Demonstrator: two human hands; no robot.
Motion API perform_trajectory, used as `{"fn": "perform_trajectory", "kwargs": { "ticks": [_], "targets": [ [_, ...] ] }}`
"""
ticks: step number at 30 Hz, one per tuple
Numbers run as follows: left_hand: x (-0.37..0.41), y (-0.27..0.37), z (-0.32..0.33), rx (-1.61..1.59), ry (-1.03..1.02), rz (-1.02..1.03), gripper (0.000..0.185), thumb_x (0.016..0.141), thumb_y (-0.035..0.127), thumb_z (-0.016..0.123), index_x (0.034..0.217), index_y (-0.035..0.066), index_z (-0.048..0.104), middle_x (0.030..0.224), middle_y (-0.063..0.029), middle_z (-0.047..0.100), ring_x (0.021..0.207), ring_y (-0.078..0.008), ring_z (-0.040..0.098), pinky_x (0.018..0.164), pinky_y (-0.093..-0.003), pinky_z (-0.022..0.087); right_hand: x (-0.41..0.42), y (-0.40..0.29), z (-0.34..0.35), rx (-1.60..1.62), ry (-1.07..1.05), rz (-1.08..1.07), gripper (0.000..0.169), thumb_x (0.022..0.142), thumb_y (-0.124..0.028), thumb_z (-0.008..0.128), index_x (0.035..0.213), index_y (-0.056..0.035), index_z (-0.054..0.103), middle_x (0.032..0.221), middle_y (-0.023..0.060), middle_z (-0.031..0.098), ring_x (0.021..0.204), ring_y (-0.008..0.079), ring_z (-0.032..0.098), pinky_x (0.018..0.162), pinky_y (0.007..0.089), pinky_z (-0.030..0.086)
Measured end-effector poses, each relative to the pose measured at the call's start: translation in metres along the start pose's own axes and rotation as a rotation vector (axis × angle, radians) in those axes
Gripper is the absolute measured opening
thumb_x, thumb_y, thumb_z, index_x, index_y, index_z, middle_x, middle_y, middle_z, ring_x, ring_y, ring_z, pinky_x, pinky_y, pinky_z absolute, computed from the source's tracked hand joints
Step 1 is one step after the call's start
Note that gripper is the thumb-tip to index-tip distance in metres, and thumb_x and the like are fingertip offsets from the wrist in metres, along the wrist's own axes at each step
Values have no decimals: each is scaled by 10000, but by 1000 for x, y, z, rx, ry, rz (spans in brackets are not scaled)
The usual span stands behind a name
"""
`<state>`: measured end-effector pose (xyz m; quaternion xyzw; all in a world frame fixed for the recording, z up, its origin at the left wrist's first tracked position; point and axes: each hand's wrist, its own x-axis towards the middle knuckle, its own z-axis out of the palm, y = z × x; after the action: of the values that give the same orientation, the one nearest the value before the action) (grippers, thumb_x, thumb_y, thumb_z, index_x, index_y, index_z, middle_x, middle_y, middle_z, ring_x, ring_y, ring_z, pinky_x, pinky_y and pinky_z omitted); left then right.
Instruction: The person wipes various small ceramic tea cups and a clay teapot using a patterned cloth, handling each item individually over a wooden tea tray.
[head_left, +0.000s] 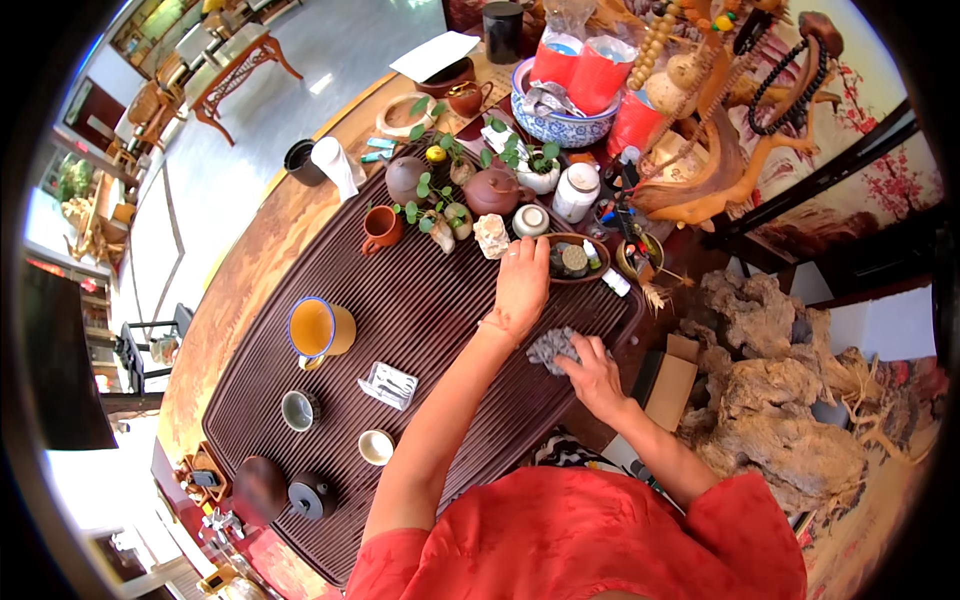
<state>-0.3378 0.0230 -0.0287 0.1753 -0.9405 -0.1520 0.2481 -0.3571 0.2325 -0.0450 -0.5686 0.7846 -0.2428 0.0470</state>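
My left hand (523, 281) rests at the near left end of an oval brown dish (581, 279), its fingers over the rim and its thumb hidden. In the dish lie a round patterned piece (574, 258) and a small bottle with a green label (592, 255). Lower right, my right hand (598, 379) presses a crumpled grey cloth (552, 348) onto the ribbed dark tea tray (457, 330) near its front edge. A pale rough stone (491, 236) and an upturned white cup (531, 220) sit just beyond my left hand.
On the tray stand a yellow enamel mug (341, 331), small cups (301, 411), a clear box of picks (390, 385), a dark teapot (311, 496) and clay teapots (491, 191) among plants. A white jar (576, 193) and tool pot (641, 255) flank the dish. Rugged driftwood (787, 420) stands right.
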Motion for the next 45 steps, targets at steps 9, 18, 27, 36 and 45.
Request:
{"fn": "perform_trajectory", "kwargs": {
  "ticks": [9,18,27,36,45],
  "targets": [
    [14,-16,39,40,-128,-206,195,722,-18,558,911,15,526,878,-175,559,842,-353,576,701,-422,508,63,41,-4,629,375,901,539,735,-98,675,1248,-43,521,1203,135,569,1081,242,545,925,340,407],
    [10,-9,22,-177,-192,-350,141,712,-8,572,852,0,568,863,-219,621,819,-386,620,720,-451,506,72,54,-22,911,215,957,528,726,-45,667,1240,-36,546,1123,110,595,973,182,572,828,309,445],
    [-7,-9,-15,-607,-188,-606,167,686,12,567,842,-29,524,855,-278,604,873,-420,593,776,-440,474,82,48,-26,1062,185,868,495,754,-55,649,1239,-38,556,1105,73,595,967,155,554,842,311,430],
    [-62,-10,-73,-1336,56,-783,616,608,-173,506,1204,-19,484,1092,-92,592,1033,-179,559,909,-258,418,96,-40,-36,1187,1,651,454,758,22,600,1209,-6,560,1019,69,627,872,115,598,781,256,463],
    [-128,-18,-139,-1487,137,-964,561,640,-37,553,1192,13,471,989,-64,575,915,-140,540,777,-244,439,88,-88,2,1265,-257,565,506,725,34,616,1223,40,530,1030,77,628,902,130,597,801,254,462]
  ]
}}
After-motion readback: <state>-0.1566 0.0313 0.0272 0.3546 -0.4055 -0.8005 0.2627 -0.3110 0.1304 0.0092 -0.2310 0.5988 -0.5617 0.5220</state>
